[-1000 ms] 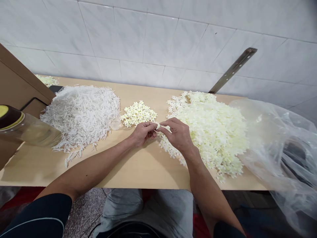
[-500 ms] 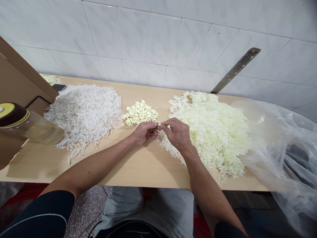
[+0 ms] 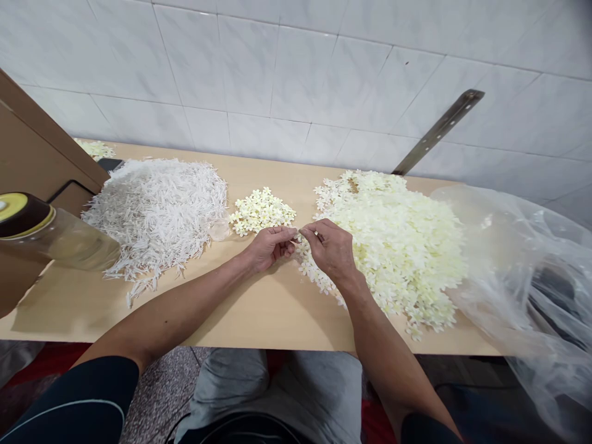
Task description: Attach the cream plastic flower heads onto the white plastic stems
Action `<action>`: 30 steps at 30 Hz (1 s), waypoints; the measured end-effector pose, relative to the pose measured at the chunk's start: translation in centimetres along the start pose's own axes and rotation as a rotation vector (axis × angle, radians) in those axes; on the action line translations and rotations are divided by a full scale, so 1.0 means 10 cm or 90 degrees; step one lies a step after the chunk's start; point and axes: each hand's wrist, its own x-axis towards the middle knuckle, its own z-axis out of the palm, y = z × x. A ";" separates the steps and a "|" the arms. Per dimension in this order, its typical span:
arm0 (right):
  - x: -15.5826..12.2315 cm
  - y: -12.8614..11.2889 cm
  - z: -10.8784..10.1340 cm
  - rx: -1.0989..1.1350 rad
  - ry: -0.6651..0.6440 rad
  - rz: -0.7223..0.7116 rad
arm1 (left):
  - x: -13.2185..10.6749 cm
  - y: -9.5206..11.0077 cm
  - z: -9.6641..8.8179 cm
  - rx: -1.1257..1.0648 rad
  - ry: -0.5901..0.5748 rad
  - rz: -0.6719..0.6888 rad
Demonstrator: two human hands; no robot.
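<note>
My left hand (image 3: pixel 274 246) and my right hand (image 3: pixel 330 246) meet fingertip to fingertip above the table. Both are closed in a pinch around a small pale flower piece (image 3: pixel 298 236), mostly hidden by the fingers. Just behind my left hand lies a small heap of cream-yellow artificial flowers (image 3: pixel 263 209). A far larger heap of loose pale flower heads (image 3: pixel 398 240) spreads beside and beyond my right hand, with some petals beneath it. To the left is a heap of thin white stem-like pieces (image 3: pixel 160 209).
A clear bottle with a dark and yellow lid (image 3: pixel 83 240) stands at the left by a brown cardboard box (image 3: pixel 41 148). Clear plastic sheeting (image 3: pixel 509 259) covers the right end. A metal strip (image 3: pixel 439 132) leans on the tiled wall. The table's front edge (image 3: pixel 277 345) is near my lap.
My right fingertips have shifted very slightly, with a small gap now showing between them and the left fingertips. The heaps look the same.
</note>
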 end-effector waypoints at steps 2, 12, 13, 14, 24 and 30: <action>0.01 0.01 0.01 0.012 0.001 0.031 | 0.00 0.00 0.00 0.000 0.002 0.007; 0.07 0.16 -0.19 0.460 -0.054 0.369 | -0.02 0.05 0.03 0.002 0.037 -0.008; 0.08 0.16 -0.23 0.505 -0.070 0.380 | -0.03 0.05 0.04 0.007 0.036 -0.012; 0.09 0.17 -0.26 0.535 -0.086 0.384 | -0.03 0.05 0.04 0.011 0.035 -0.016; 0.04 0.25 -0.65 0.169 -0.166 0.231 | -0.01 0.03 0.01 0.003 0.026 -0.001; 0.02 0.20 -0.51 0.016 -0.038 0.126 | 0.00 0.01 -0.01 0.020 0.010 0.004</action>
